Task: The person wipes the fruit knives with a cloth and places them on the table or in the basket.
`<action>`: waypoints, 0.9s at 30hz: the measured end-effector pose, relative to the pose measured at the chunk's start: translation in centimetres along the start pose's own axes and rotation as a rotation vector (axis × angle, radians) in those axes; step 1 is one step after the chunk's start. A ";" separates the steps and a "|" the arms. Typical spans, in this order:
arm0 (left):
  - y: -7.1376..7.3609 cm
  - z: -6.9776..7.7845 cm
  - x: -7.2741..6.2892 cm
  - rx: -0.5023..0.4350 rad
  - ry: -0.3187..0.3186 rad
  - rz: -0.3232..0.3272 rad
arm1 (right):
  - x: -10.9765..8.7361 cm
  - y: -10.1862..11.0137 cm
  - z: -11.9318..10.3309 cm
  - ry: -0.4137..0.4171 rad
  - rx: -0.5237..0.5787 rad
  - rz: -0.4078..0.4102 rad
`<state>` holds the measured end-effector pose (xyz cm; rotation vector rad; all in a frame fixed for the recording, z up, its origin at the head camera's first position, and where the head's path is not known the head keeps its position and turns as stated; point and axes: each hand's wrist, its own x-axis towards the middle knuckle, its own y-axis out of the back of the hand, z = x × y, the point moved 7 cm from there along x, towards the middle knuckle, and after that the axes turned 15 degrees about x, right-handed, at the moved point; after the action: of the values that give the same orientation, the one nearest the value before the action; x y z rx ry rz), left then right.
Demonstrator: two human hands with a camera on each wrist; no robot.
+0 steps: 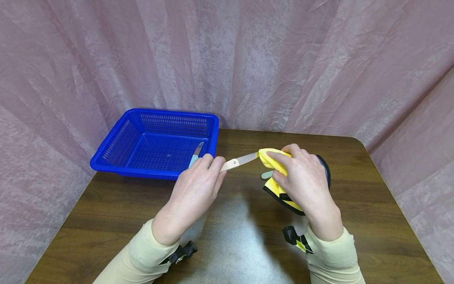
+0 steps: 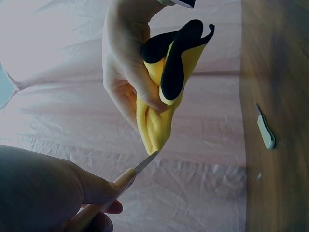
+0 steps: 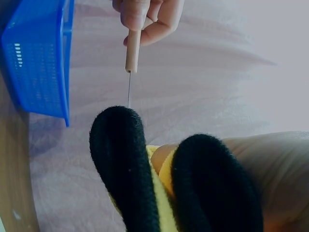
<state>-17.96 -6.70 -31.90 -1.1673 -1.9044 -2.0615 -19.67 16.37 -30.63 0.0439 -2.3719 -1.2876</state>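
The left hand [image 1: 196,177], left of the middle of the scene, has its fingers wrapped round the handle of the cream knife [image 1: 229,165], whose blade slants up to the right, toward the right hand [image 1: 306,177]. That hand's fingers pinch the yellow cloth [image 1: 272,158], bunched and edged in black, and the end of the blade runs into its left fold, so the tip is hidden from the head view. Both cream knife and cloth are held up above the brown desk [image 1: 227,260], between the two hands and on the right. The green knife [image 1: 267,174] lies on the desk below the cloth, its handle showing just left of the right hand's fingers; the left wrist view shows it apart from the cloth, with a little of its blade visible. At the far left of the desk stands the blue basket [image 1: 138,172], with slotted walls and a mesh floor. The blue knife [image 1: 197,150] is in it, at the right end, blade pointing to the far side and its handle partly covered by the left hand. A pink curtain [image 1: 227,59] hangs along the far side.
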 end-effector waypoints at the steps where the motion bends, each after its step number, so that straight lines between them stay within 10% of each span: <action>1: 0.0 0.0 0.0 0.001 0.000 0.000 | 0.0 0.0 0.0 -0.001 0.000 0.000; 27: 0.0 -0.1 0.0 -0.015 0.005 -0.010 | -0.1 0.7 0.0 -0.008 0.008 0.035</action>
<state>-18.01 -6.78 -31.85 -1.1571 -1.8993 -2.0853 -19.43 16.76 -30.09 0.0002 -2.3739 -1.2638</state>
